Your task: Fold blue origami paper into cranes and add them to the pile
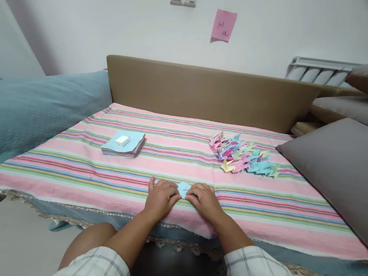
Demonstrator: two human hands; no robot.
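Note:
A small light-blue piece of folded paper [183,188] lies on the striped cloth close to the seat's front edge. My left hand [162,196] pinches its left side between thumb and fingers, with one finger stuck out to the left. On the opposite side, my right hand [204,200] has its fingers curled and its thumb and fingertips pressed on the paper's right edge. Both hands rest low on the cloth, and they cover parts of the paper.
A stack of coloured paper sheets [126,149] with a white block [123,140] on top sits at left. Several folded paper cranes [241,155] are heaped at right. Grey cushions [342,174] border the right side, a blue-covered armrest [41,108] the left, a brown backrest [202,91] the rear.

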